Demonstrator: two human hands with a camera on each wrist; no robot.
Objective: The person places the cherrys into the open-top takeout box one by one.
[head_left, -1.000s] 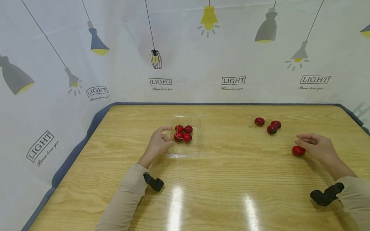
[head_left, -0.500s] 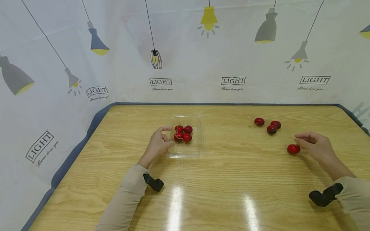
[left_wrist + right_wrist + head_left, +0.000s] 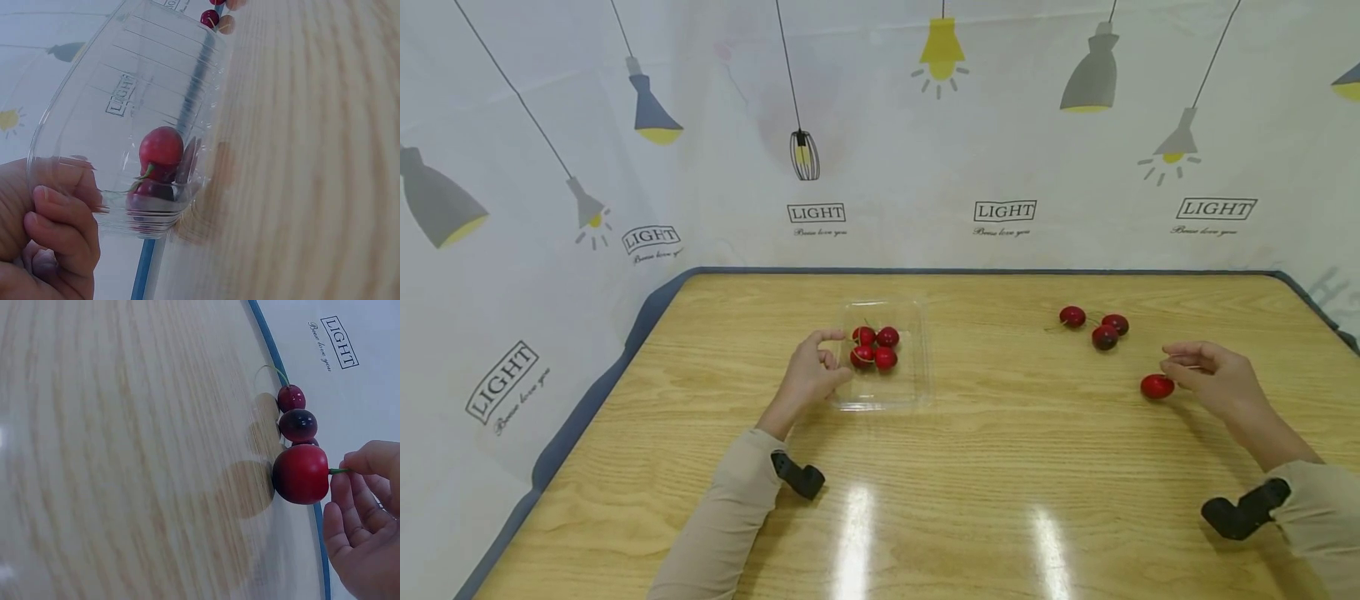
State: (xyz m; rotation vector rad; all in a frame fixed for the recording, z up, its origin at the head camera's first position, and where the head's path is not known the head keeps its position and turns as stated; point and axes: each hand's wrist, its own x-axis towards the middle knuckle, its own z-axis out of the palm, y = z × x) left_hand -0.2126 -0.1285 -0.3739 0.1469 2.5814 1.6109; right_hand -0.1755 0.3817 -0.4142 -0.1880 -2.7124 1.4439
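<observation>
**Inspector:** Report, largest item first.

**Operator:** I see the table (image 3: 970, 467), then the tray (image 3: 917, 379) at centre-left with four cherries inside. My left hand (image 3: 808, 375) curls its fingers on the tray's near-left rim. Three loose cherries (image 3: 1093, 327) lie far right.

**Inspector:** Step in hand?

**Operator:** Pick-up, I judge. My right hand (image 3: 1213, 379) pinches the stem of one cherry (image 3: 1157, 386), right of centre, near the loose three.

**Inspector:** Orientation?

**Operator:** Its stem axis runs roughly level, fruit leftward, stem rightward into my fingers (image 3: 369, 459).

**Inspector:** Next move?

**Operator:** A steady carry left to the tray, keeping that thin stem from slipping.
</observation>
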